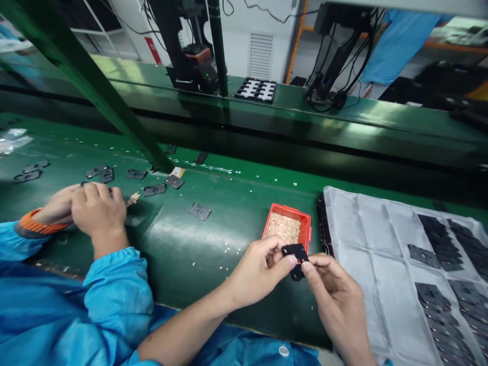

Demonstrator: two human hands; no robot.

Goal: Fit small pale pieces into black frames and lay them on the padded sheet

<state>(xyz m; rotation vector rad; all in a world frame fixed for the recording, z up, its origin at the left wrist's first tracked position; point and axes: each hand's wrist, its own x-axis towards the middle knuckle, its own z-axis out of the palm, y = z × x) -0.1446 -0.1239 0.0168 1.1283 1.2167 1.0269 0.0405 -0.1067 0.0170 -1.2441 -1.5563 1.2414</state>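
A small black plastic plate (295, 250) with a bit of red on it is held up over the front of the green bench. My left hand (259, 269) pinches its left side between thumb and fingers. On its lower right side, my right hand (335, 295) grips it, thumb near the red spot. Just behind the plate stands a red bin (308, 219) filled with tiny beige pieces (282, 227). Another flat black part (200, 211) lies on the bench, left of the bin. The fingers hide some of the held plate.
At right, a pale compartment tray (354, 218) holds rows of black parts (438, 320). On the left, a co-worker's hands (99, 208) are close together near scattered black parts (154, 190). A slanted green post (110, 109) meets the bench. Tiny pieces lie scattered left of my hands.
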